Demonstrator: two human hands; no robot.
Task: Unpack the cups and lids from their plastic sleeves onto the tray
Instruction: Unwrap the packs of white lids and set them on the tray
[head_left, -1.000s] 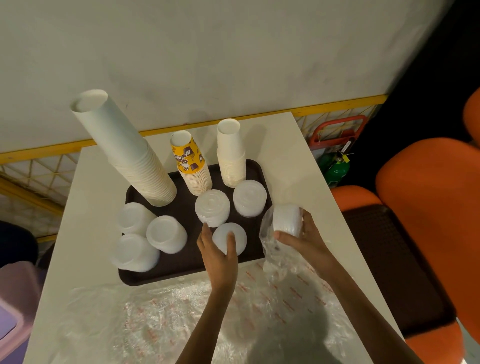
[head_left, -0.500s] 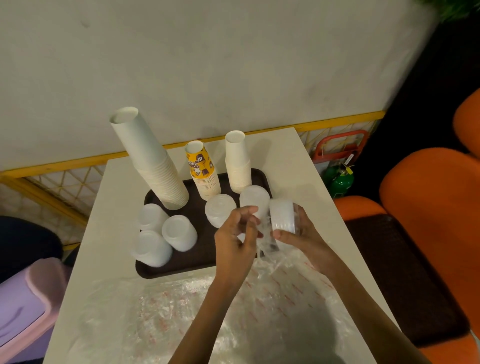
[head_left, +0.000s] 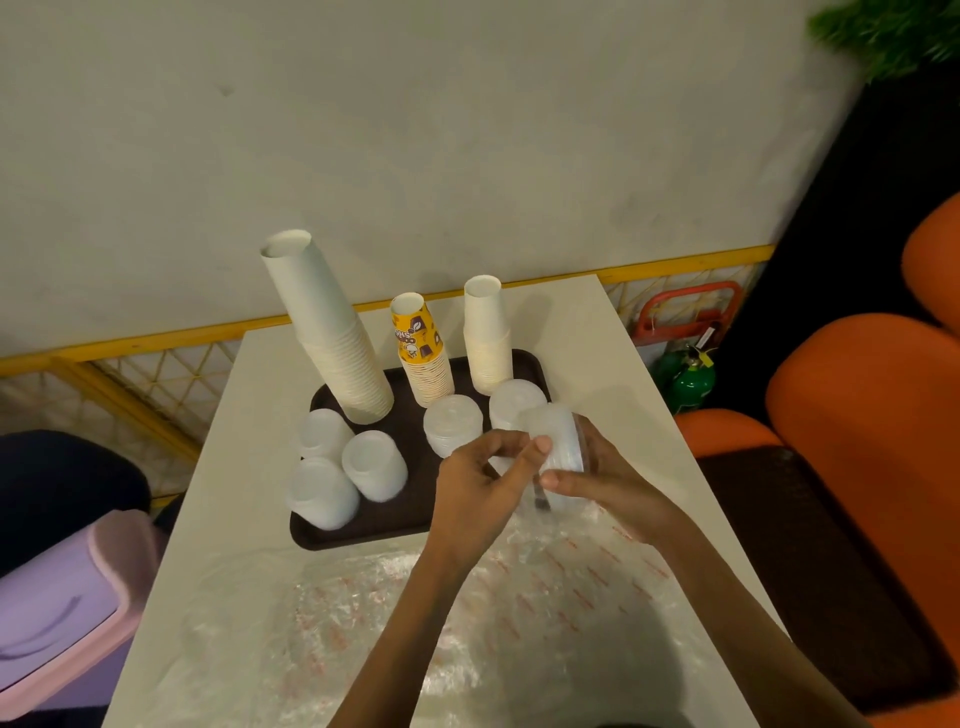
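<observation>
left hand (head_left: 475, 493) has risen to pinch the translucent white lid stack (head_left: 558, 441).

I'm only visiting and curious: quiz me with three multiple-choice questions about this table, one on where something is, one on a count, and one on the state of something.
1. Where does the yellow printed cup stack stand?
A) on the tray, between two white stacks
B) on the floor
C) on a shelf

2. How many cup stacks stand on the tray?
A) one
B) three
C) six

3. What is the state of the sleeved lid stack?
A) lying flat on the tray
B) gripped in both hands
C) fallen to the floor

Answers:
1 A: it stands between the tall white stack and the shorter white stack.
2 B: those three are the only cup stacks.
3 B: the left hand and right hand hold it up.
</observation>
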